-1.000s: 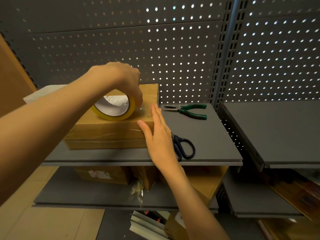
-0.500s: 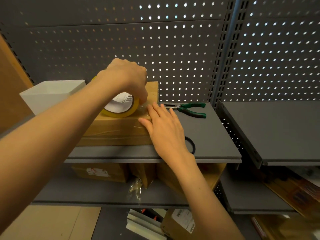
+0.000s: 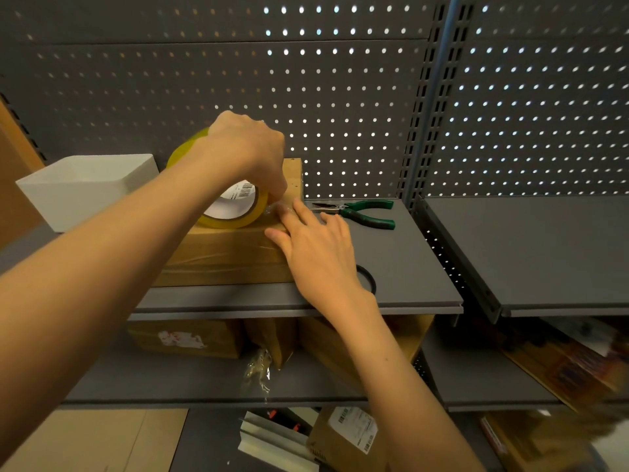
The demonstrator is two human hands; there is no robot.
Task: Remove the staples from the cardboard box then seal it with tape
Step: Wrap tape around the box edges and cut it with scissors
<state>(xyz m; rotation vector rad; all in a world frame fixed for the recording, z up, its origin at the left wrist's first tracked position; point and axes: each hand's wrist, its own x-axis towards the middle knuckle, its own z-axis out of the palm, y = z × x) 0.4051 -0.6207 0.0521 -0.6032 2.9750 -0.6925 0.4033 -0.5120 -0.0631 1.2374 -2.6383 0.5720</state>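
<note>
A brown cardboard box (image 3: pixel 224 257) lies on the grey shelf (image 3: pixel 408 267), with clear tape across its front face. My left hand (image 3: pixel 245 148) grips a yellow roll of tape (image 3: pixel 235 209) that stands tilted on the box's top near its right end. My right hand (image 3: pixel 316 247) lies with straight fingers on the box's right top corner, pressing the tape end down beside the roll. Green-handled pliers (image 3: pixel 360 212) lie on the shelf just right of the box. A black scissor handle loop (image 3: pixel 367 277) shows behind my right wrist.
A white bin (image 3: pixel 85 189) stands left of the box. Perforated grey panels form the back wall. A lower shelf (image 3: pixel 204 379) holds more cardboard boxes and a crumpled plastic wrapper (image 3: pixel 258 369). Another grey shelf (image 3: pixel 544 253) sits to the right.
My left hand has lifted and tilted the tape roll more upright on the box. My right hand has slid up from the box's side onto its top corner, covering most of the scissors.
</note>
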